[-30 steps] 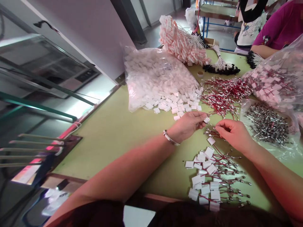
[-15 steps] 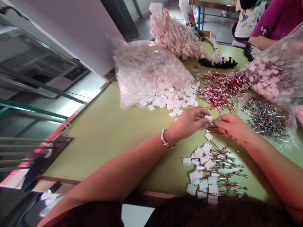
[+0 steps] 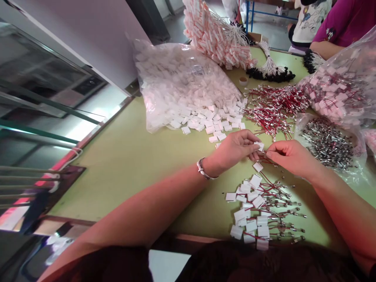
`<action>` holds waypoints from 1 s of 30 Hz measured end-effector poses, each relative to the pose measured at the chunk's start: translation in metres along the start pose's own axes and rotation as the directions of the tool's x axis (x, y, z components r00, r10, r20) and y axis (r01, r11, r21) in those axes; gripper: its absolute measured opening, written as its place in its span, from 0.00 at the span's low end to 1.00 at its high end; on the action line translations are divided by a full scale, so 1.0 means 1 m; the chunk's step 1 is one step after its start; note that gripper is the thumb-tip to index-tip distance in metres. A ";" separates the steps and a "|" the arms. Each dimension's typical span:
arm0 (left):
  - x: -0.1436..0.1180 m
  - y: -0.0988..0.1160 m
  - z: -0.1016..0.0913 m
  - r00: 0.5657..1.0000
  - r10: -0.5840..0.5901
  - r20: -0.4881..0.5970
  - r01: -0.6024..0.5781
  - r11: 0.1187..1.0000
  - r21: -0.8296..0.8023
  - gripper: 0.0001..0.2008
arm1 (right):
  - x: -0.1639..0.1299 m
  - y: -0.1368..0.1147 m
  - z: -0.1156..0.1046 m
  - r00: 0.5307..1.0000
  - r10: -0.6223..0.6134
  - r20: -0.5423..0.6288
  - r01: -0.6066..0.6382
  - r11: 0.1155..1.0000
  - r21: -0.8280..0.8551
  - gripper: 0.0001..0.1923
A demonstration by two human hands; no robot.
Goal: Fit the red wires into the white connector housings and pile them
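Observation:
My left hand (image 3: 239, 148) pinches a small white plastic housing (image 3: 259, 146) between thumb and fingers. Close on its right, my right hand (image 3: 286, 154) has thumb and forefinger pressed together at the housing's edge; what they grip is too small to make out, perhaps a wire end. Red wires (image 3: 268, 159) lie on the table beneath both hands. A single white housing (image 3: 257, 167) rests just below my left fingers. Nearer my body are several rows of white housings (image 3: 251, 225) with red wires and metal-ended glass fuses (image 3: 289, 225) pointing right.
A large clear bag (image 3: 176, 78) spills white housings at the back left. Red wires with metal terminals (image 3: 273, 109) are heaped ahead, beside a bag of fuses (image 3: 329, 145). Behind stand pinkish-white bundled parts (image 3: 211, 39), black-ended white wires (image 3: 270, 72) and a filled bag (image 3: 337, 90). A person's sleeve (image 3: 343, 23) shows.
The view has shifted slightly. Both hands stay together around the white housing, and the right fingers have moved a little against it.

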State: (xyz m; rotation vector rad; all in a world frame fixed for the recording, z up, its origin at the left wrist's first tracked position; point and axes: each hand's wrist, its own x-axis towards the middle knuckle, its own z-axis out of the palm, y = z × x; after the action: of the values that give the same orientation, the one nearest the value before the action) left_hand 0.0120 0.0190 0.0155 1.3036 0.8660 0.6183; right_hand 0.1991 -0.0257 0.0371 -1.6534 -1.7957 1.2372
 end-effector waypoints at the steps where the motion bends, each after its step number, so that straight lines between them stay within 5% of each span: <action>1: 0.000 0.000 0.000 1.000 0.000 0.004 0.000 1.000 -0.012 0.03 | 0.000 0.000 0.000 1.000 -0.006 -0.021 0.006 1.000 -0.019 0.13; 13: -0.004 -0.001 0.003 0.995 0.045 0.088 -0.043 0.999 -0.026 0.06 | -0.002 -0.007 0.007 0.996 -0.088 0.015 0.088 0.994 -0.062 0.11; 18: -0.013 0.004 0.002 0.976 0.124 0.179 -0.161 0.965 0.209 0.05 | -0.001 0.000 -0.017 0.959 -0.025 0.281 0.046 0.996 -0.071 0.14; 22: -0.022 0.002 0.009 0.876 0.310 0.369 -0.473 0.701 0.534 0.04 | 0.004 0.014 -0.023 0.995 -0.097 0.025 0.097 0.883 -0.458 0.10; 25: -0.025 -0.002 0.016 0.772 0.355 0.526 -0.634 0.468 0.615 0.07 | 0.007 0.021 -0.005 0.990 -0.143 -0.017 0.094 0.727 -0.680 0.04; 30: -0.030 -0.012 0.028 0.770 0.300 0.563 -0.635 0.268 0.725 0.12 | 0.013 0.025 0.014 0.992 -0.124 0.032 0.106 0.649 -0.753 0.05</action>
State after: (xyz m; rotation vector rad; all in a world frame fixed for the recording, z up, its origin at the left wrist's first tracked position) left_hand 0.0181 -0.0231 0.0108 2.6884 0.4601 0.3354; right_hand 0.2002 -0.0205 0.0061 -1.8695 -2.5647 0.3734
